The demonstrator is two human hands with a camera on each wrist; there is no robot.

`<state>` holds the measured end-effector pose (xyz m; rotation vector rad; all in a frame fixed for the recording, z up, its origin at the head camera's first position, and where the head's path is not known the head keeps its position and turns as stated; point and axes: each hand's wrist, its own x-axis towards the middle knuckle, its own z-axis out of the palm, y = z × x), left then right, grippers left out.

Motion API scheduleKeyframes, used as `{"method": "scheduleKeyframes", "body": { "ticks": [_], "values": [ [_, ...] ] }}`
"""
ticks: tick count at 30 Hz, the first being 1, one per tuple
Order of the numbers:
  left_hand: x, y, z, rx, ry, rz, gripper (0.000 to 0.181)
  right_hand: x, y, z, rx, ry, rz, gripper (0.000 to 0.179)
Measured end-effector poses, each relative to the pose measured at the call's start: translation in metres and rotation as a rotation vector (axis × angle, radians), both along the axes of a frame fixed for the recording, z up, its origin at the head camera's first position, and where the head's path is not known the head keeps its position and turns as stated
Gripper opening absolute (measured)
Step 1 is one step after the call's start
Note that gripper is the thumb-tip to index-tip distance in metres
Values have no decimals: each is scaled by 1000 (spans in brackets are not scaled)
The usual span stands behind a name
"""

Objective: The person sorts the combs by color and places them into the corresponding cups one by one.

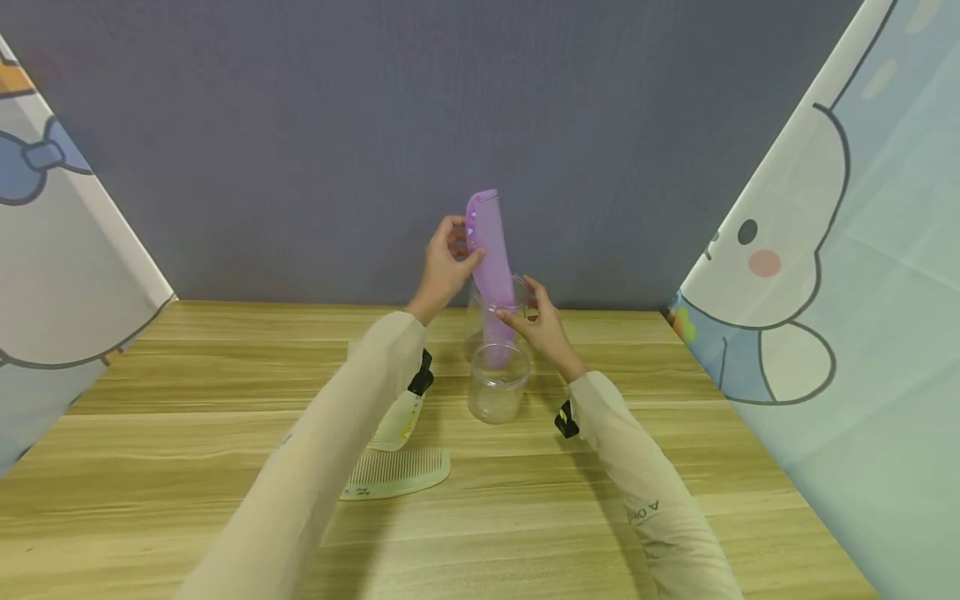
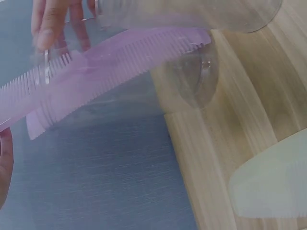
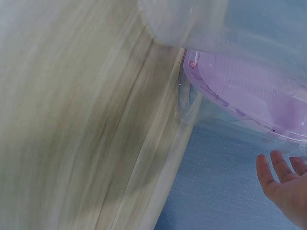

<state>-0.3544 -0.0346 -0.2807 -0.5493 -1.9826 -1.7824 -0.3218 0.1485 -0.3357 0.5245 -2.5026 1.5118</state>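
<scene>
My left hand pinches a purple comb by its upper part, holding it upright over the mouth of the rear clear jar. Inside that jar lies another purple comb, its teeth facing the opposite way in the left wrist view. Thumb and fingers of my right hand grip the jar's rim from the right. Closer to me stands a second clear jar, which overlaps the rear one in the head view.
On the wooden table, a pale green comb lies left of the jars. Beyond it, a pale comb with yellow decorations is partly covered by my left sleeve. A grey wall rises behind the jars.
</scene>
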Motion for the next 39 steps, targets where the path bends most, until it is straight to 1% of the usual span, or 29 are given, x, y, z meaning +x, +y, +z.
{"method": "scheduleKeyframes", "body": {
  "ticks": [3,6,8,13,21,27,33,36,37,39],
  "values": [
    [0,2,-5,-14,-26,-18,42,9,-4,9,15,-2,-2,76],
    [-1,4,-10,-20,-36,-34,43,13,-5,11,18,-8,-2,75],
    [-2,5,-12,-34,-42,-34,43,14,-5,12,16,-7,-1,75],
    [-1,6,-16,-99,-38,-28,41,13,-4,11,3,-6,4,75],
    [-2,4,-23,-153,-34,-40,42,12,-4,10,-14,-2,6,75],
    [-2,4,-26,-216,-39,-23,48,13,-5,11,-9,-5,0,76],
    [-2,4,-28,-265,-26,-7,50,13,-5,11,-8,-4,-9,75],
    [-2,3,-29,-297,-32,-2,49,13,-5,11,-6,-2,-6,74],
    [-2,3,-29,-304,-37,-1,49,12,-5,10,-10,-6,-4,74],
    [-2,3,-30,-313,-40,-1,49,4,-2,2,-7,5,-5,75]
  ]
}}
